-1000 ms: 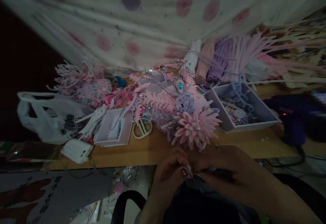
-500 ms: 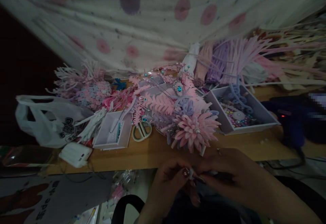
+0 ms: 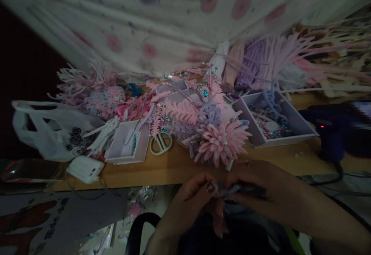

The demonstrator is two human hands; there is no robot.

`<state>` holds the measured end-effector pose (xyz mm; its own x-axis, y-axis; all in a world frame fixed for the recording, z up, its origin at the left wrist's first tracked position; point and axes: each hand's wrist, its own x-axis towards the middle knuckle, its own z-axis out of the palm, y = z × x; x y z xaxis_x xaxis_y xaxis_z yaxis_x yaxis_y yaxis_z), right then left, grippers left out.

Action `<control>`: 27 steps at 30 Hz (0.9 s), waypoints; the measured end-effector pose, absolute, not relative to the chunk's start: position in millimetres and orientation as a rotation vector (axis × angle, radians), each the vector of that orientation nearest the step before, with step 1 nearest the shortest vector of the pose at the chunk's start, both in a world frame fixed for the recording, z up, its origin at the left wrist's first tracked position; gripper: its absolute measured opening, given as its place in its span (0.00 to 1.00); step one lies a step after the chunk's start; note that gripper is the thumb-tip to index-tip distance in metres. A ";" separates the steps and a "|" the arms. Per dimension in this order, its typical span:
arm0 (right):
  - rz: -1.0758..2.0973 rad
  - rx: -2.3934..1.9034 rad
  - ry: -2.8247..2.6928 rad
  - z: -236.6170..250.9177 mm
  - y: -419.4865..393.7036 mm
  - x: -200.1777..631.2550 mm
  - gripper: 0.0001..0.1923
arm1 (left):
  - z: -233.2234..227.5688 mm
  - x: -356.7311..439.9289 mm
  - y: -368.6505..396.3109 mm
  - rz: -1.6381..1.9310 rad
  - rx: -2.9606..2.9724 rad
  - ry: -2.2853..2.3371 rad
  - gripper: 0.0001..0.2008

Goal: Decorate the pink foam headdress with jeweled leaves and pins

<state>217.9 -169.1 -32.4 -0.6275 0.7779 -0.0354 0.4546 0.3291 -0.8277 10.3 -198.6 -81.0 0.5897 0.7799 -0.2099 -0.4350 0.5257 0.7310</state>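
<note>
- Both of my hands have shifted a little: the small pale piece that stood upright between the fingertips a second ago now lies flatter, pulled out sideways.
- My left hand (image 3: 197, 193) pinches the near-left end of that small lilac piece (image 3: 228, 188); thumb and forefinger are pressed together on it.
- My right hand (image 3: 261, 193) is closed on the right end, fingers curled over it.
- Its long axis runs left to right between the two hands, just off the near edge of the table (image 3: 174, 168).
- Just beyond the hands sits the pink flower (image 3: 222, 143), with scissors (image 3: 160, 143) to its left.
</note>
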 end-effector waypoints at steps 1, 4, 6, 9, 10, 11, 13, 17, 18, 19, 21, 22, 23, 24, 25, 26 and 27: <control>1.214 -1.093 -2.223 -32.3 -169.4 218.1 0.03 | -81.4 11.1 -198.5 0.772 0.680 0.569 0.13; 1.225 -1.111 -2.208 -32.7 -168.9 218.5 0.04 | -79.8 11.7 -197.2 0.777 0.698 0.662 0.15; 1.216 -1.122 -2.222 -34.5 -166.9 218.9 0.04 | -76.8 11.2 -196.4 0.769 0.723 0.738 0.15; 1.208 -1.133 -2.270 -38.0 -163.9 219.7 0.04 | -71.2 10.9 -196.6 0.756 0.746 0.814 0.15; 1.207 -1.145 -2.282 -39.0 -163.4 220.0 0.04 | -69.6 11.1 -197.0 0.756 0.748 0.835 0.15; 1.206 -1.162 -2.287 -39.7 -163.2 220.2 0.04 | -68.4 11.4 -197.5 0.755 0.750 0.857 0.15; 1.201 -1.211 -2.282 -40.8 -163.5 220.6 0.03 | -67.0 12.1 -198.2 0.739 0.762 0.887 0.16; 1.228 -1.214 -2.298 -42.7 -164.8 221.7 0.05 | -68.3 13.7 -198.4 0.711 0.784 0.929 0.14; 1.229 -1.199 -2.303 -42.9 -165.0 221.9 0.05 | -68.9 14.2 -198.3 0.711 0.784 0.936 0.14; 1.226 -1.191 -2.303 -42.7 -165.3 222.1 0.05 | -69.4 14.8 -198.3 0.708 0.781 0.941 0.14; 1.228 -1.184 -2.298 -40.9 -165.8 221.8 0.05 | -69.9 15.8 -198.6 0.696 0.777 0.946 0.14; 1.234 -1.179 -2.301 -39.3 -166.2 221.4 0.04 | -69.7 16.1 -199.0 0.689 0.777 0.947 0.14; 1.245 -1.174 -2.304 -37.2 -166.7 220.8 0.04 | -69.1 16.2 -199.4 0.682 0.780 0.950 0.13; 1.252 -1.172 -2.305 -35.0 -167.3 220.1 0.04 | -68.2 16.1 -199.9 0.675 0.782 0.957 0.13; 1.255 -1.167 -2.309 -33.0 -167.9 219.5 0.05 | -67.1 15.9 -200.4 0.668 0.784 0.966 0.12; 1.252 -1.160 -2.317 -31.3 -168.5 219.0 0.05 | -66.1 15.5 -200.7 0.659 0.788 0.967 0.12; 1.248 -1.157 -2.324 -30.3 -169.0 218.7 0.05 | -65.4 14.9 -200.9 0.652 0.789 0.958 0.12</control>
